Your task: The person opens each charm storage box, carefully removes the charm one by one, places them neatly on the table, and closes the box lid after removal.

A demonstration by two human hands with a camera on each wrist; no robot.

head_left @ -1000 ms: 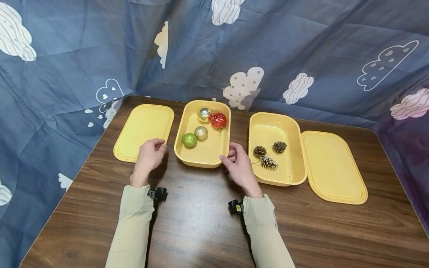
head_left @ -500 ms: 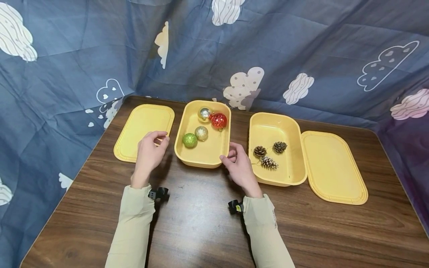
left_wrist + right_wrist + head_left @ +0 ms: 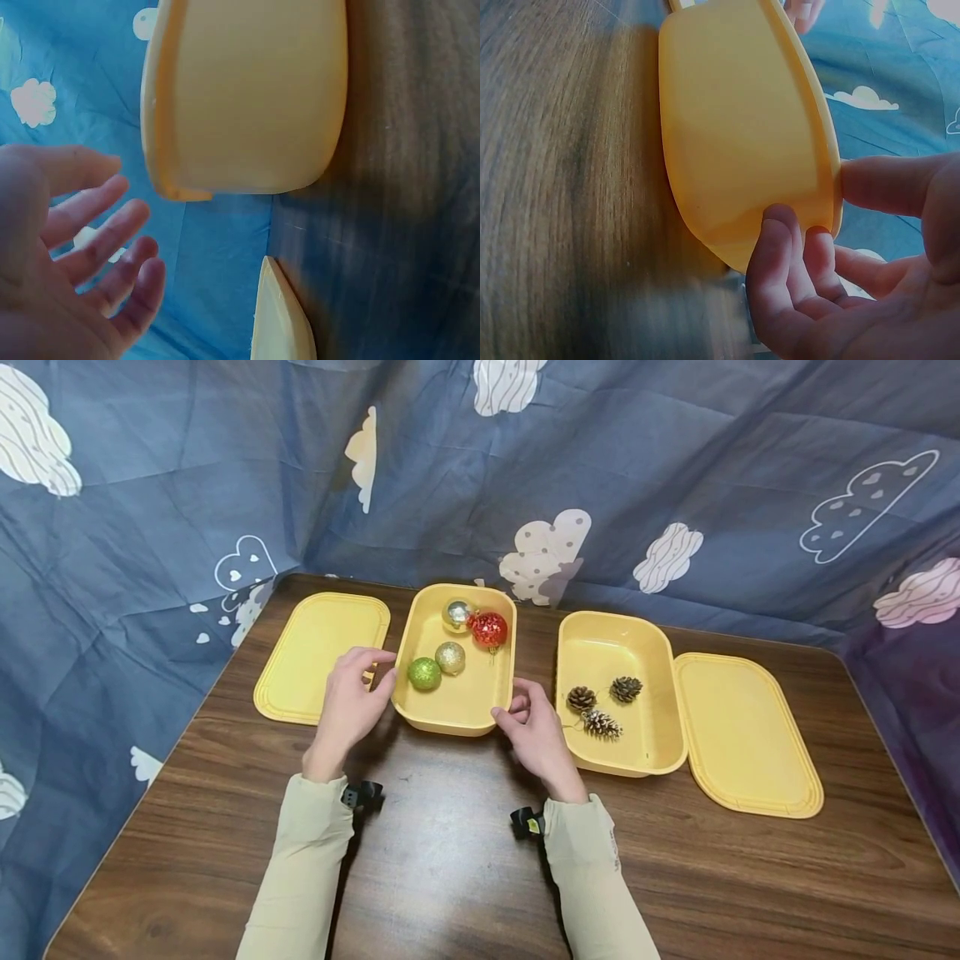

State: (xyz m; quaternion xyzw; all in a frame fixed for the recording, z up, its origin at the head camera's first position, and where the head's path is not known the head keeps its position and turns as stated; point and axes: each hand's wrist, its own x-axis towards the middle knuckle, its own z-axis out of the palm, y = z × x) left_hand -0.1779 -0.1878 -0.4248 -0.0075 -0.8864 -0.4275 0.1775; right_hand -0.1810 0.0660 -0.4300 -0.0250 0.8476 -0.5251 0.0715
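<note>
Four-sided and yellow, a plastic box [image 3: 453, 725] stands in the middle of the table. Inside it lie a green glitter ball [image 3: 424, 673], a pale gold ball [image 3: 450, 657], a red ornament [image 3: 490, 630] and a silver ball [image 3: 457, 613]. My right hand [image 3: 538, 739] grips the box's near right corner, thumb at the rim and fingers against the outer wall, as the right wrist view confirms. Beside the box's left wall hovers my left hand [image 3: 354, 702], fingers loosely bent with nothing in them. In the left wrist view its fingers [image 3: 133, 217] appear apart from the box.
A second yellow box [image 3: 660, 760] to the right holds pine cones [image 3: 602, 725]. Flat yellow lids lie on the table, one at the left [image 3: 322, 643] and one at the far right [image 3: 750, 735]. A blue cloud-print cloth [image 3: 435, 485] hangs behind the table [image 3: 427, 860].
My left hand has moved rightward and slightly away from me, off the left lid toward the box with the balls. My right hand and the boxes have stayed in place.
</note>
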